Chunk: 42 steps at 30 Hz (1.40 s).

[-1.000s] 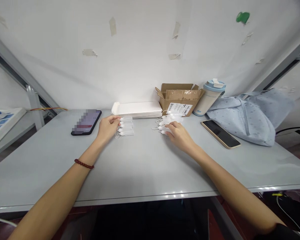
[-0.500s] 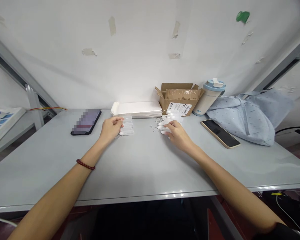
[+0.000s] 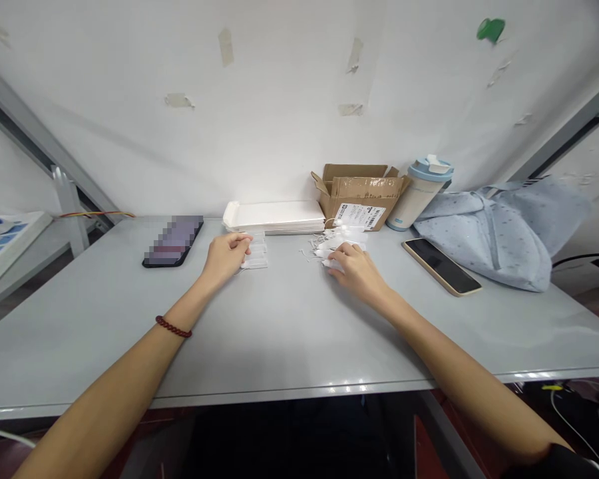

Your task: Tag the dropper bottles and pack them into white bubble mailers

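On table point(image 3: 279, 332): left hand point(image 3: 224, 256) pinches stacked tags point(image 3: 258, 254); right hand point(image 3: 358, 269) open on loose tags point(image 3: 328, 243); box label point(image 3: 359, 216) illegible.

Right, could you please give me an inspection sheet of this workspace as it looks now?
Surface: grey table, glossy, no spills seen.
Job's things: white packets in a short row; white tags in a loose pile.
Clutter: trays stacked, open box, cup, bag, dark phone, tan phone.
Hands: left hand touches the packets; right hand rests on the tags; grip unclear on both.
Cables: orange wire at far left; thin cable below the right corner.
Surroundings: white wall with tape scraps and a green mark; metal frame at the sides.
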Motion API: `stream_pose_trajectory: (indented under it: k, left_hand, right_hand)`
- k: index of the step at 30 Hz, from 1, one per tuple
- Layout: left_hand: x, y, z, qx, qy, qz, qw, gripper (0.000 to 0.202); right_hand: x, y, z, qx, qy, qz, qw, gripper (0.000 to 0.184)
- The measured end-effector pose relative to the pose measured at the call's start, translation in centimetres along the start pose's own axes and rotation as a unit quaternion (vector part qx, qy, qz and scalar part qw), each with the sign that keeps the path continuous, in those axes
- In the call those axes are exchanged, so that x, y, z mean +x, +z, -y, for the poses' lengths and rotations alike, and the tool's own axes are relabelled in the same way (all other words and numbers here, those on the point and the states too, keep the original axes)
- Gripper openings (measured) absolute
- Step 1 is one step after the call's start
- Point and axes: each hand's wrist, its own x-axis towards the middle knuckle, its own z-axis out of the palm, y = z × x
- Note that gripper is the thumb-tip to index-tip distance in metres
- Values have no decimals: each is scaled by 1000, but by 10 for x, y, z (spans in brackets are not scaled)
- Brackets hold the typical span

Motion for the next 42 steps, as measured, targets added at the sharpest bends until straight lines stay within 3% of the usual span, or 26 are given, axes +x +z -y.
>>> stream_pose_trajectory:
  k: [8,13,19,28,42]
  left_hand:
    - [-4,0,-2,23,7,4,1000,29]
    - [-6,1,-3,45,43,12,998,33]
    - [-15,7,-7,84,139,68,984,34]
    - [-40,22,-25,71,136,239,959,42]
    - [-42,24,-25,30,122,268,955,28]
  right_hand:
    - [0,0,3,11,-17,8,1000,32]
    - [0,10,-5,88,-68,-75,991,31]
    - [-3,8,-2,212,-154,-183,948,21]
    - [-10,-4,12,351,-98,-149,919,15]
    - [-13,-6,18,386,-89,-150,906,17]
